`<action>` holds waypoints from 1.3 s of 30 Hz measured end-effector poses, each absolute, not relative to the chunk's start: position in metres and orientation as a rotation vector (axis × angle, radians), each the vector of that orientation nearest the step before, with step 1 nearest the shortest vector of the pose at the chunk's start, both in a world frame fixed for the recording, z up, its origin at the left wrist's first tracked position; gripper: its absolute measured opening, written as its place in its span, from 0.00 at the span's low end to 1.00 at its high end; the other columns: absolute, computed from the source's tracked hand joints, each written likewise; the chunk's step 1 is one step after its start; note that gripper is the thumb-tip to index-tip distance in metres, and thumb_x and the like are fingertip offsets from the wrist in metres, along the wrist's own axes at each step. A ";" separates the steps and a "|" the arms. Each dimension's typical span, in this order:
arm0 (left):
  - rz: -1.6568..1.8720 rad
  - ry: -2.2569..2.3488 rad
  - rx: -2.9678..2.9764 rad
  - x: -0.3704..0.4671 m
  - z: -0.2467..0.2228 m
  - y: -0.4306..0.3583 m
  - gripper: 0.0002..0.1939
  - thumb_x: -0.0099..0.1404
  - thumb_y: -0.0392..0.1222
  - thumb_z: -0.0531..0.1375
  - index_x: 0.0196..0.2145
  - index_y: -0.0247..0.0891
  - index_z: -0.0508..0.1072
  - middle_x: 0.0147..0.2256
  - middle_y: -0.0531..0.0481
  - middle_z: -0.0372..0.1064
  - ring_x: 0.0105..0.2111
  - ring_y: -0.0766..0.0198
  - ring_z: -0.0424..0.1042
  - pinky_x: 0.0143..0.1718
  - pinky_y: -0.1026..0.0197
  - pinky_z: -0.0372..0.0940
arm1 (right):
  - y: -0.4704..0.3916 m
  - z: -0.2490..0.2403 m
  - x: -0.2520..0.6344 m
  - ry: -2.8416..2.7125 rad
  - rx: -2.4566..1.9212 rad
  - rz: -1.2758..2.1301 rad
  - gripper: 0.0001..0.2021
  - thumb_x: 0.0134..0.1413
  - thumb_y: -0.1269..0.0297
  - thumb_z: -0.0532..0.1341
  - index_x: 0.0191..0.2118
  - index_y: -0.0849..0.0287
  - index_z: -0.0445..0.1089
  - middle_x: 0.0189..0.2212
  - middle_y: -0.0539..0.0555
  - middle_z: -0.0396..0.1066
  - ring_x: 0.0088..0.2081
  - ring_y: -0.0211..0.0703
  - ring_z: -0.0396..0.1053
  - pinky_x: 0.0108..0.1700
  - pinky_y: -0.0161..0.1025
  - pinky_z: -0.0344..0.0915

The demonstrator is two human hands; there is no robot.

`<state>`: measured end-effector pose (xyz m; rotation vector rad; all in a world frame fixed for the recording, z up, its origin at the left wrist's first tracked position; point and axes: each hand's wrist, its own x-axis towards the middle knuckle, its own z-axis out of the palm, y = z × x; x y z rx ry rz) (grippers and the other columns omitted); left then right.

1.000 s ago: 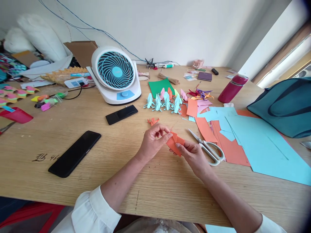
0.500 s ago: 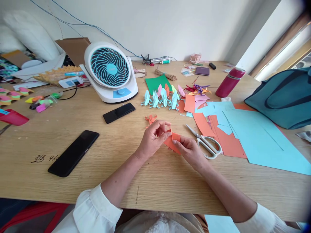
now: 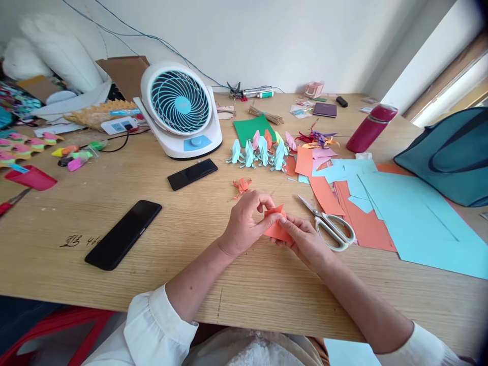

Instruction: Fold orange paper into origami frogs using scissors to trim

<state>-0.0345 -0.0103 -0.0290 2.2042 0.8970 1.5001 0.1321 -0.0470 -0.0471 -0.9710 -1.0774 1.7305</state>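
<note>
Between my two hands is a small piece of folded orange paper, held just above the table, with one pointed flap standing up. My left hand pinches its upper left part between thumb and fingers. My right hand grips its right side, thumb on top and fingers underneath. Just beyond my left hand lies an orange folded paper figure. White-handled scissors rest to the right of my right hand, blades pointing away to the left. Several light-blue folded paper figures stand farther back, with pink, orange and yellow ones behind.
Orange sheets and large light-blue sheets cover the right side, near a red bottle and a teal bag. At left are a white fan and two black phones, one nearer and one farther.
The orange paper's flap now stands up as a point, and my left thumb has shifted over the paper toward my right thumb. The whole view has moved slightly, so things appear farther right.
</note>
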 end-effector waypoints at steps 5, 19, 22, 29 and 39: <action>1.542 0.856 2.365 -0.034 -0.028 -0.013 0.07 0.68 0.42 0.63 0.35 0.39 0.69 0.30 0.53 0.70 0.30 0.66 0.64 0.36 0.62 0.64 | -0.045 -0.051 0.134 -1.134 -0.994 1.639 0.19 0.56 0.44 0.65 0.40 0.55 0.77 0.26 0.50 0.73 0.27 0.37 0.66 0.30 0.34 0.60; 1.519 0.910 2.342 -0.033 -0.031 -0.012 0.09 0.66 0.40 0.65 0.42 0.40 0.69 0.34 0.54 0.71 0.30 0.68 0.67 0.36 0.64 0.65 | -0.044 -0.061 0.136 -1.204 -0.981 1.549 0.18 0.62 0.46 0.61 0.45 0.54 0.78 0.28 0.51 0.74 0.30 0.39 0.66 0.31 0.35 0.60; 1.526 0.901 2.335 -0.033 -0.033 -0.011 0.09 0.66 0.39 0.65 0.42 0.40 0.69 0.34 0.54 0.71 0.30 0.68 0.67 0.38 0.63 0.67 | -0.043 -0.061 0.136 -1.199 -0.989 1.539 0.16 0.62 0.48 0.62 0.45 0.52 0.78 0.28 0.50 0.74 0.30 0.39 0.66 0.31 0.34 0.60; 1.591 0.854 2.420 -0.029 -0.039 -0.015 0.11 0.69 0.34 0.60 0.48 0.40 0.71 0.43 0.46 0.72 0.43 0.62 0.73 0.47 0.58 0.71 | -0.043 -0.064 0.141 -1.148 -1.041 1.468 0.15 0.60 0.49 0.64 0.43 0.53 0.79 0.30 0.51 0.75 0.31 0.39 0.64 0.33 0.35 0.61; 1.615 0.904 2.555 -0.030 -0.038 -0.016 0.15 0.68 0.31 0.59 0.51 0.39 0.72 0.44 0.46 0.76 0.42 0.60 0.73 0.46 0.55 0.70 | -0.042 -0.065 0.144 -1.113 -1.031 1.460 0.17 0.58 0.47 0.65 0.46 0.51 0.79 0.36 0.53 0.77 0.36 0.43 0.70 0.39 0.39 0.68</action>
